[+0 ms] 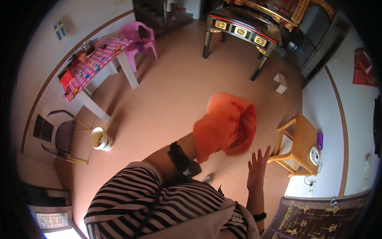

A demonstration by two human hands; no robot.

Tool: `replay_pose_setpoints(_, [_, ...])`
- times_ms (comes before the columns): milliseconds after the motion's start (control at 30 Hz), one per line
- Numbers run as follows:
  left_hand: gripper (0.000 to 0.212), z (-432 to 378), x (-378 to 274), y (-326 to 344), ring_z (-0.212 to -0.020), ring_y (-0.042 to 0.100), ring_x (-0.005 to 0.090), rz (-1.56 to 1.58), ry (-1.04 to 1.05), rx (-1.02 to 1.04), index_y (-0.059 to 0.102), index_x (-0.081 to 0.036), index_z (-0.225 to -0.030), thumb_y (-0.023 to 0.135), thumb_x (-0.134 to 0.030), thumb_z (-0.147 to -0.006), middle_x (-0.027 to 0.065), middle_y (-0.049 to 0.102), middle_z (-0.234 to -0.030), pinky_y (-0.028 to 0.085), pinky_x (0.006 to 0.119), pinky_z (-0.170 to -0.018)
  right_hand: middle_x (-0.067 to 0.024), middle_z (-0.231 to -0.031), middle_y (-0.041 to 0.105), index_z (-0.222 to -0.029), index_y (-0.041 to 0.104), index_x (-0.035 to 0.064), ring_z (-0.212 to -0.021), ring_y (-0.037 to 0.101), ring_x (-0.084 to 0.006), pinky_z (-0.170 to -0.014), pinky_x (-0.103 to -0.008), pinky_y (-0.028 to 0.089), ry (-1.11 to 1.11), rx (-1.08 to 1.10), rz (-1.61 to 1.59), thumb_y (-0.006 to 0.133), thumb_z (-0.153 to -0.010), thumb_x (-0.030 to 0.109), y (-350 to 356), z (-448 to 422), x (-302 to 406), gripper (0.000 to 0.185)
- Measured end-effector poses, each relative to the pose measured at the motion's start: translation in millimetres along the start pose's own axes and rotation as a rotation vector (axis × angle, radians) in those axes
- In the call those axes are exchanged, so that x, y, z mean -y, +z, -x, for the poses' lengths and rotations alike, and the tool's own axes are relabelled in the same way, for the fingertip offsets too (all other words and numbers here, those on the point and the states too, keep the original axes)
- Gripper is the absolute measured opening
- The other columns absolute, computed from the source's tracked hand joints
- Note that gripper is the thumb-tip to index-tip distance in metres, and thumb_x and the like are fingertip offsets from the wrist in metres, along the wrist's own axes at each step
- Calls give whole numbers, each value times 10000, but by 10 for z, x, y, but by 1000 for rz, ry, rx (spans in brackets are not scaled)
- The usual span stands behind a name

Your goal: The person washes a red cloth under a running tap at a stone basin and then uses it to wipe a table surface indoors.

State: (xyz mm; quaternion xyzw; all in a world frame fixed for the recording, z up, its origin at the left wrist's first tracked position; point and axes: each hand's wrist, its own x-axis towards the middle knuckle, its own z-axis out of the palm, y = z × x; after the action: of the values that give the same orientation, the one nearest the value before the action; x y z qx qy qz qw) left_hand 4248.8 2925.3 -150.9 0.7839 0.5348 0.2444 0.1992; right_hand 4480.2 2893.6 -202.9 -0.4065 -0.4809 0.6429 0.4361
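An orange cloth item (pixel 223 125), possibly a garment, covers my left hand and reaches back to the wrist. Darker red folds show in its opening on the right side. The cloth hides my left fingers, so their grip cannot be made out. A black strap with a small device (pixel 182 159) is around my left forearm. My right hand (pixel 258 170) is raised below and to the right of the cloth, apart from it, fingers spread and holding nothing. A dark band circles the right wrist.
A wooden stool (pixel 304 143) lies on its side at right, near a white round device (pixel 314 155). At left are a checkered-cloth table (pixel 103 56), pink plastic chair (pixel 134 33), stacked buckets (pixel 103 140) and another chair (pixel 64 137). An ornate black table (pixel 238 25) stands ahead.
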Motion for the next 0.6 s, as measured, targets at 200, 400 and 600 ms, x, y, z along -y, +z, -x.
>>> replay_pose_setpoints(200, [141,-1011,172,225,-691,558,224,-202,-59,115,585,-17,-861,522,-110,-776,100,577,-746,453,304,-646,-117,-1372,209,-1378,79,105,-1198,328,-246,-965,-328,309,-271,97,-88,530,-840,256,626,-1301,360,718])
replay_pose_setpoints(400, [152,-1395,1045,54,-707,576,238,-317,-196,317,598,-12,-846,529,-121,-767,114,593,-755,461,312,-649,-120,-1347,246,-1351,131,89,-1188,338,-242,-963,-330,310,-85,304,-190,518,-848,257,1102,-2141,88,657])
replay_pose_setpoints(600, [164,-1865,2186,-489,-723,593,253,-409,-340,431,610,-7,-832,536,-133,-757,127,609,-763,469,320,-653,-124,-1317,290,-1319,193,71,-1176,351,-236,-960,-333,312,-61,406,-244,504,-858,260,1624,-3215,136,587])
